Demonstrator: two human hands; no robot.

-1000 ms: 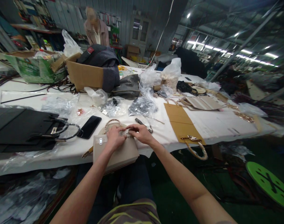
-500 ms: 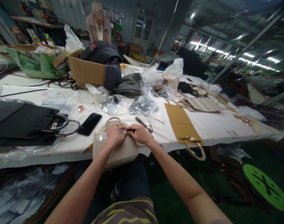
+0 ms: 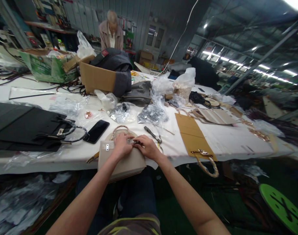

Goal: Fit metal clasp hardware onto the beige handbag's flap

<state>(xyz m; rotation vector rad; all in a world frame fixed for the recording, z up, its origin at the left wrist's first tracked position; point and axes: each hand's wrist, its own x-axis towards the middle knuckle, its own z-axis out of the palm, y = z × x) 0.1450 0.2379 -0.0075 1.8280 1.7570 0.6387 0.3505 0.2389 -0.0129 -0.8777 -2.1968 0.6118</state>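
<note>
A beige handbag [image 3: 129, 164] lies at the table's front edge, partly over my lap, its wrapped loop handle [image 3: 120, 128] pointing away from me. On its upper part my left hand [image 3: 124, 142] has its fingers bent together near the clasp area. Close against it, my right hand [image 3: 146, 146] pinches at the same spot; what is between the fingertips is too small and covered to name. A small metal plate [image 3: 107, 147] shows on the bag left of my left hand. Just beyond my right hand rests a dark-handled tool [image 3: 151, 133].
Black bag pieces [image 3: 24, 127] and a phone [image 3: 97, 131] lie at left. A mustard bag panel [image 3: 194, 135] with a handle hangs over the edge at right. Behind are plastic bags [image 3: 152, 114] and a cardboard box [image 3: 97, 78]. A person [image 3: 111, 32] stands across the table. A green stool [image 3: 282, 205] is lower right.
The view has shifted slightly, so the scene sits a little lower and further right. Both hands stay together on the bag, with the right fingers slightly repositioned.
</note>
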